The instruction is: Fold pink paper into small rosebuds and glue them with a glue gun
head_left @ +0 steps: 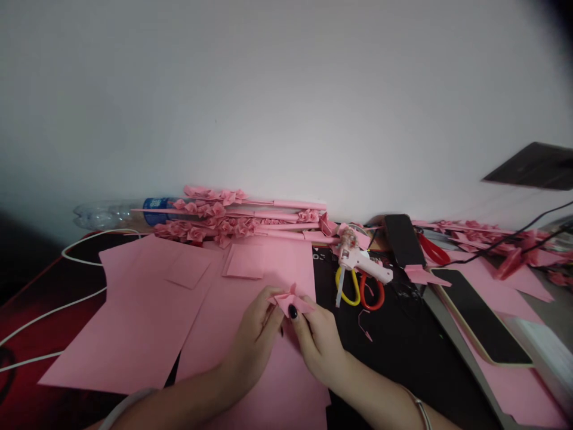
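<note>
A small folded pink paper piece [293, 300] is pinched between both my hands above large pink paper sheets [147, 310] spread on the dark desk. My left hand [255, 340] grips its left side with the fingertips. My right hand [316, 340] holds its right side, thumb with a dark-painted nail pressed on top. Behind the sheets, a row of pink paper flower stems [233, 218] lies along the wall.
A pink-white glue gun [358, 263] lies over yellow and red scissors [360, 289]. A phone [486, 319] and a dark box [403, 239] sit at right. A plastic bottle [120, 213] lies at back left. White cables [67, 280] cross the left side.
</note>
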A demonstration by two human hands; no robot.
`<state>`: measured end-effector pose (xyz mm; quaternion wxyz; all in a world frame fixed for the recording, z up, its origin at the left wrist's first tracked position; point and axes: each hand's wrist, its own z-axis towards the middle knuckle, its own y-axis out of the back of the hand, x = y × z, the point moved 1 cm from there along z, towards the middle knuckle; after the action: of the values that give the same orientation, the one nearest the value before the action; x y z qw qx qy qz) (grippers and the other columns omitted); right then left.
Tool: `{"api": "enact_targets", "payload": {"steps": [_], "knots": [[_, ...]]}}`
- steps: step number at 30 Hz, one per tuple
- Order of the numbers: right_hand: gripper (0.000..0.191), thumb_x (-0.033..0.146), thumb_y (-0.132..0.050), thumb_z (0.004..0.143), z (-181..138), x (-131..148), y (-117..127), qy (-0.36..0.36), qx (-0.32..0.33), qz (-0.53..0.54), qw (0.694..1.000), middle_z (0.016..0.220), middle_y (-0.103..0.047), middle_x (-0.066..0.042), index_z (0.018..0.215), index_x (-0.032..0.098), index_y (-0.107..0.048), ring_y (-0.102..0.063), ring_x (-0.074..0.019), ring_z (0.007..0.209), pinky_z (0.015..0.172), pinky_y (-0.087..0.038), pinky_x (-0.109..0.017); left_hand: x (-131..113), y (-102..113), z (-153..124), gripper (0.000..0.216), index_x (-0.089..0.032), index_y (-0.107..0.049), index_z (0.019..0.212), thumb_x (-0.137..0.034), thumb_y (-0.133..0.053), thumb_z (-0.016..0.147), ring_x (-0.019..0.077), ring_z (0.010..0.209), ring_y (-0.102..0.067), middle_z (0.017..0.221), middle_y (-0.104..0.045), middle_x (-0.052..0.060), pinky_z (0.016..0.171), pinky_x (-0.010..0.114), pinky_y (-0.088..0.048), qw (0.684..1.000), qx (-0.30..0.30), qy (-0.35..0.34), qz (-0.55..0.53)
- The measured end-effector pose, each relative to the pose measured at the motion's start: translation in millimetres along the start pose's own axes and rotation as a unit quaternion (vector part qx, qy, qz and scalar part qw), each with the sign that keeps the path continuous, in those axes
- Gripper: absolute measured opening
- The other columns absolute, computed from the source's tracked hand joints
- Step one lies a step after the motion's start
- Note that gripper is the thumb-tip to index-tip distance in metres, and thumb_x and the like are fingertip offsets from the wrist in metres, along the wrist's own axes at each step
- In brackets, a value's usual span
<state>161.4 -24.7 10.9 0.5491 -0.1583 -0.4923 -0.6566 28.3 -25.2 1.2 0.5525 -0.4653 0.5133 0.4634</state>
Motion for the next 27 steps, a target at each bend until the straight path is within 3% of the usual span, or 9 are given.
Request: {"api": "enact_targets", "payload": {"steps": [4,9,12,17,20,24,27], "knots": [[0.021,0.014,-0.043,0.093,0,-2,2,-0.038,-0.007,0.023,0.999,0.065,-0.048,0.001,0.075,0.019,-0.052,-0.045,-0.0127,0.058,0.055,-0.037,-0.024,-6,4,7,0.015,-0.02,-0.063,0.096,-0.023,-0.05,0.089,0.0173,0.098,-0.06,0.102,-0.067,0.004,0.091,0.029,-0.045,1.0,-0.012,-0.022,-0.002],[0.019,0.018,-0.045,0.092,5,-1,5,-0.071,0.002,0.064,0.995,0.07,-0.056,-0.001,0.08,0.018,-0.061,-0.05,-0.0126,0.06,0.057,-0.039,-0.023,-7,7,8,0.021,-0.019,-0.067,0.097,-0.028,-0.05,0.091,0.0199,0.1,-0.063,0.103,-0.07,0.006,0.091,0.031,-0.047,0.999,0.022,0.01,-0.033],[0.023,0.023,-0.047,0.092,7,-4,5,-0.104,-0.002,0.08,0.991,0.063,-0.053,0.0,0.076,0.017,-0.062,-0.046,-0.0117,0.054,0.051,-0.037,-0.023,-7,8,7,0.026,-0.019,-0.067,0.102,-0.033,-0.046,0.093,0.0204,0.102,-0.062,0.107,-0.07,0.007,0.093,0.033,-0.047,0.997,0.039,0.011,-0.071],[0.031,0.029,-0.049,0.091,5,-9,5,-0.171,0.009,0.113,0.979,0.05,-0.045,0.003,0.063,0.017,-0.056,-0.04,-0.0102,0.045,0.044,-0.032,-0.022,-8,7,8,0.019,-0.019,-0.068,0.1,-0.027,-0.06,0.084,0.0207,0.097,-0.064,0.105,-0.071,0.007,0.086,0.031,-0.05,0.996,0.057,0.017,-0.061],[0.033,0.032,-0.052,0.089,4,-12,4,-0.211,0.006,0.115,0.971,0.049,-0.042,0.004,0.059,0.018,-0.05,-0.036,-0.0093,0.044,0.043,-0.029,-0.022,-10,8,11,0.016,-0.018,-0.069,0.095,-0.024,-0.058,0.085,0.0203,0.095,-0.063,0.101,-0.071,0.006,0.088,0.032,-0.049,0.999,0.036,0.026,-0.015],[0.022,0.032,-0.062,0.081,5,-19,7,-0.239,-0.057,0.153,0.957,0.059,-0.043,0.006,0.073,0.021,-0.045,-0.038,-0.0095,0.049,0.044,-0.03,-0.021,-12,12,15,0.017,-0.018,-0.069,0.092,-0.026,-0.055,0.086,0.0181,0.086,-0.061,0.098,-0.07,0.005,0.076,0.028,-0.05,0.999,0.024,0.029,0.012],[0.019,0.031,-0.062,0.08,6,-21,9,-0.24,-0.051,0.206,0.947,0.063,-0.048,0.005,0.084,0.021,-0.047,-0.041,-0.0094,0.05,0.045,-0.032,-0.021,-12,13,17,0.017,-0.016,-0.066,0.088,-0.024,-0.052,0.087,0.014,0.073,-0.057,0.09,-0.068,0.005,0.063,0.023,-0.046,0.998,0.037,0.037,0.037]]}}
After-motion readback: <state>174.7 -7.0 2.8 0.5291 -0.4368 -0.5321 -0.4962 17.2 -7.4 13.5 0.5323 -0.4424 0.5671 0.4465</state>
